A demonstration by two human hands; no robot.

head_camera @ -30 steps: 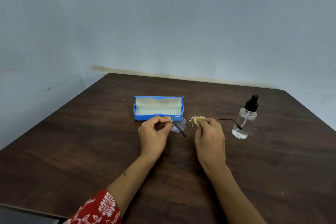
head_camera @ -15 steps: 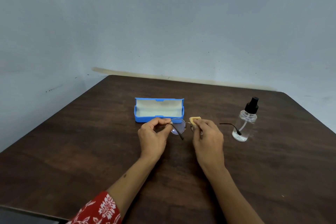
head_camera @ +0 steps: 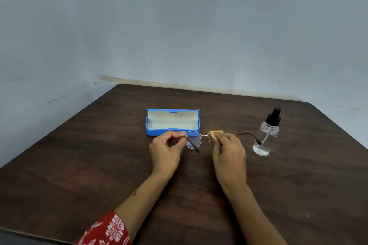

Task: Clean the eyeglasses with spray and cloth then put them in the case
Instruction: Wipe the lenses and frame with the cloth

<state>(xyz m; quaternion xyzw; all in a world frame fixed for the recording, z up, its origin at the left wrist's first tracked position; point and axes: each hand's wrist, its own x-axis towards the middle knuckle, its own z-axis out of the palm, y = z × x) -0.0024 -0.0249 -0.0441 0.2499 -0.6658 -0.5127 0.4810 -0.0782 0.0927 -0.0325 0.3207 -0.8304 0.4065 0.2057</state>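
Thin metal-framed round eyeglasses (head_camera: 196, 139) are held just above the dark wooden table (head_camera: 79, 165), arms unfolded. My left hand (head_camera: 166, 151) pinches the frame at its left hinge. My right hand (head_camera: 229, 153) presses a small yellow cloth (head_camera: 215, 133) against the right lens, which it mostly hides. The right arm of the eyeglasses sticks out toward the spray bottle (head_camera: 265, 135), a clear one with a black nozzle standing upright at the right. A blue case (head_camera: 172, 122) lies open just behind the eyeglasses, its pale lining showing.
The table's far edge meets a blue-grey wall (head_camera: 179, 36). A red flower-patterned sleeve (head_camera: 107, 232) shows at the bottom left.
The cloth in my right hand has shifted slightly on the right lens, first up and left, then back over it. My left hand has kept its hold on the frame.
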